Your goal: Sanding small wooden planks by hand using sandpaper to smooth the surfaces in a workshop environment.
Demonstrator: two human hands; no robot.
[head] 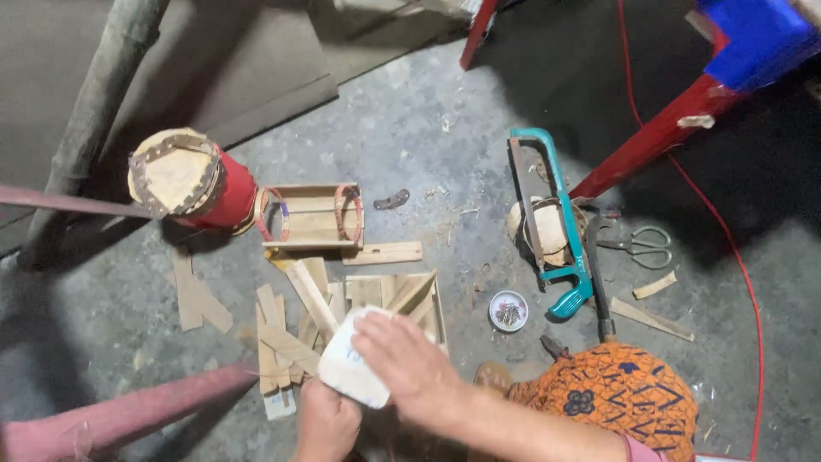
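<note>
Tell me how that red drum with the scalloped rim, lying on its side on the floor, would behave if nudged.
The red drum lies on its round side, so it would probably roll, though the small wooden frame beside it might stop it. It looks hollow, so likely light for its size. The scalloped rim seems thin and could bend or chip.

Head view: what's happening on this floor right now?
A person crouched over a concrete floor holds a pale curved piece in both hands: the left hand grips it from below and the right hand presses on top. Wooden slats lie just beyond it, with a teal hacksaw, scissors and a small red drum around.
</note>
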